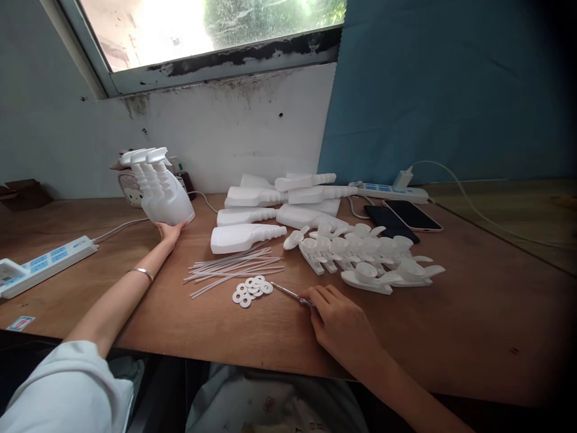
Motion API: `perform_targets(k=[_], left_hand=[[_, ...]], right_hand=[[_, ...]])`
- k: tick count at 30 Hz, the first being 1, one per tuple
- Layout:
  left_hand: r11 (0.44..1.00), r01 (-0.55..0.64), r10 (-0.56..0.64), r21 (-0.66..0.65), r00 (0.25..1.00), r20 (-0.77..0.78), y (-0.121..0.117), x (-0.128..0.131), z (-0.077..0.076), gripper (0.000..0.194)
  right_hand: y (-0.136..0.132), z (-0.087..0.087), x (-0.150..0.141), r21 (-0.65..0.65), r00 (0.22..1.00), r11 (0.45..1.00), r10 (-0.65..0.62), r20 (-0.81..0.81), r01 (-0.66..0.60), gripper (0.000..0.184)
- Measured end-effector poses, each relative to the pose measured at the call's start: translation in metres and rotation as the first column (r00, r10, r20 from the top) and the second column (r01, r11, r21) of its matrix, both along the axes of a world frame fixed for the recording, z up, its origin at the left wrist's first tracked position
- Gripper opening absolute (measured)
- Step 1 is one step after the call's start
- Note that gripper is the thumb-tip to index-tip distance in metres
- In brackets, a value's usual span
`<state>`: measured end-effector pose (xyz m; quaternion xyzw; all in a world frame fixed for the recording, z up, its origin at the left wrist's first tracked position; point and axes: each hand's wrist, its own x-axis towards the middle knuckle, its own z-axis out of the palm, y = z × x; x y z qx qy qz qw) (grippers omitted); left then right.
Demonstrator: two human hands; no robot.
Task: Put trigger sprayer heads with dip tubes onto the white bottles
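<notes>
The left hand [170, 231] reaches out, fingers spread against the base of the upright spray bottles [161, 189] far left on the bench [473, 337], gripping nothing. The right hand [336, 322] pinches metal tweezers [293, 294] beside the white washers [252, 290]. A careless push could likely tip the bottles, and the tweezers' tip might scatter the loose washers and thin tubes [234, 267].

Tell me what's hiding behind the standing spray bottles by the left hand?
Behind the standing spray bottles that the left hand touches, a pinkish cartoon-printed item and a dark little bottle peek out. The bottles cover the rest of them.
</notes>
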<state>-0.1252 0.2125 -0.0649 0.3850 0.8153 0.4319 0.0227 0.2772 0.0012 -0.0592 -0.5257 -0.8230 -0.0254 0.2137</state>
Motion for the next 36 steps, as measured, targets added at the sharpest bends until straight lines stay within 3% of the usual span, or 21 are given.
perform_targets(k=[2,5,6,7,8,10,11,13,15,18,22,31,36], left_hand=[[1.000,-0.008,0.008,0.005,0.999,0.037,-0.007,0.013,0.003,0.081],[0.998,0.059,-0.060,0.023,0.997,0.043,-0.031,0.042,0.016,0.065],[0.991,0.124,-0.125,0.047,0.992,0.013,-0.045,0.054,0.023,0.057],[0.955,0.285,-0.280,0.083,0.958,-0.068,-0.062,0.068,0.031,0.047],[0.870,0.491,-0.479,0.046,0.863,-0.160,-0.082,0.082,0.039,0.036],[0.604,0.774,-0.788,-0.192,0.544,-0.288,-0.125,0.112,0.053,0.022],[0.491,0.815,-0.854,-0.308,0.382,-0.352,-0.147,0.127,0.057,0.018],[0.417,0.811,-0.863,-0.411,0.210,-0.460,-0.183,0.151,0.056,0.014],[0.445,0.802,-0.812,-0.398,0.174,-0.556,-0.207,0.165,0.047,0.014],[0.548,0.760,-0.725,-0.350,0.223,-0.651,-0.220,0.169,0.030,0.017],[0.627,0.699,-0.672,-0.343,0.262,-0.693,-0.218,0.162,0.018,0.017],[0.630,0.710,-0.684,-0.316,0.314,-0.658,-0.216,0.165,0.007,0.014],[0.647,0.714,-0.629,-0.267,0.302,-0.716,-0.214,0.166,0.004,0.015]], right_hand=[[0.000,0.002,0.003,0.014,0.993,0.995,-0.096,0.061,0.096,0.026],[0.001,0.006,0.008,0.051,0.968,0.979,-0.202,0.146,0.196,0.024],[0.001,0.008,0.009,0.062,0.963,0.976,-0.216,0.160,0.209,0.023],[0.002,0.009,0.011,0.072,0.960,0.974,-0.225,0.166,0.216,0.020],[0.002,0.011,0.012,0.085,0.959,0.972,-0.233,0.164,0.221,0.017],[0.003,0.015,0.016,0.138,0.955,0.960,-0.262,0.143,0.243,0.013],[0.003,0.017,0.018,0.176,0.949,0.948,-0.288,0.126,0.265,0.012],[0.004,0.022,0.025,0.255,0.931,0.913,-0.352,0.102,0.317,0.014],[0.005,0.025,0.034,0.322,0.898,0.866,-0.431,0.091,0.383,0.018],[0.008,0.028,0.047,0.368,0.845,0.808,-0.525,0.098,0.460,0.022],[0.010,0.028,0.054,0.337,0.845,0.823,-0.520,0.125,0.457,0.014],[0.008,0.025,0.054,0.255,0.900,0.892,-0.415,0.131,0.374,0.005],[0.005,0.029,0.047,0.350,0.955,0.891,-0.293,-0.042,0.289,0.005]])
